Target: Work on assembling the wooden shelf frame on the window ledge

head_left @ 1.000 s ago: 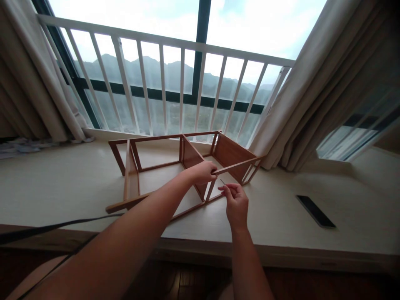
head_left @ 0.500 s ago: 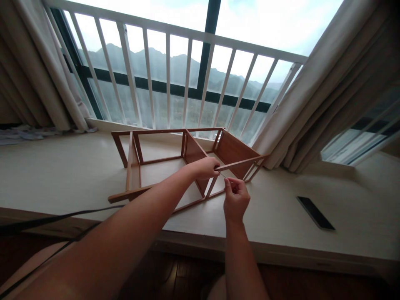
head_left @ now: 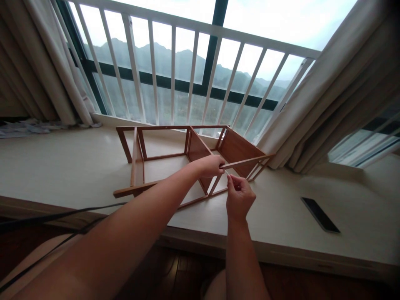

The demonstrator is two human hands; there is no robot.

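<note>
Right hand (head_left: 240, 196), grip pinched on thin metal pin (head_left: 225, 171), has risen to the wooden frame (head_left: 237, 148) joint; left hand (head_left: 212, 163) grip clamps the frame beside it, so fitting is engaged

window (head_left: 183, 71): beyond the grip (head_left: 225, 170); tall panes in a dark frame, with hazy mountains (head_left: 162, 52) and pale sky (head_left: 281, 21) outside.
railing (head_left: 250, 40): white bars across the glass, above and behind the grip.
left curtain (head_left: 53, 62): beige, bunched far left of the grip.
right curtain (head_left: 337, 91): beige, in heavy folds up and right of the grip.
ledge (head_left: 62, 166): pale and wide, under the grip, reaching both sides and back to the glass.
side window (head_left: 365, 143): far right of the grip, past the right curtain.
floor (head_left: 181, 271): dark wood boards, below and nearer than the grip.
light: soft daylight from beyond; the near side is dim.
</note>
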